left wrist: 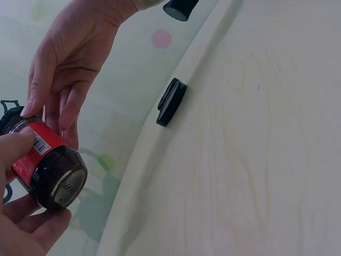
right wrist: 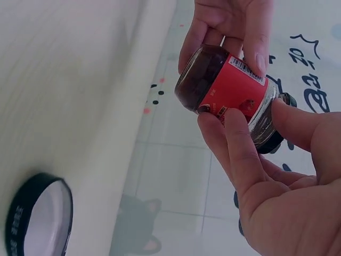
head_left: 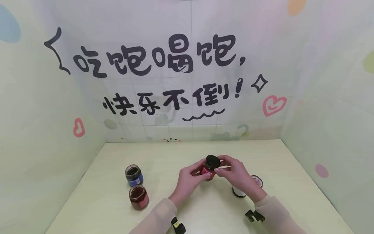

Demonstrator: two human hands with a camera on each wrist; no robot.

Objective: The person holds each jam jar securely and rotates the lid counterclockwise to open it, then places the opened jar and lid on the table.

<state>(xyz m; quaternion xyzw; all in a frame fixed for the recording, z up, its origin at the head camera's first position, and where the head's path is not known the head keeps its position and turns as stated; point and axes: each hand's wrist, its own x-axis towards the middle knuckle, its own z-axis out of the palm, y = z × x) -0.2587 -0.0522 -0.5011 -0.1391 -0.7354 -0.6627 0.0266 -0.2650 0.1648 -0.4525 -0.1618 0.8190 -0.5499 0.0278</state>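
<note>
My left hand grips a small glass jar with dark contents and a red label, tilted above the table. A black lid sits on its top. My right hand holds the same jar at its lid end, thumb near the lid's edge and two fingertips against the label in the right wrist view. The jar's base faces the left wrist camera.
Two open glass jars stand at the left of the table, one blue-labelled and one red-labelled. Near my right forearm lie two loose lids, one partly behind it and one nearer. Printed cloth walls enclose the table.
</note>
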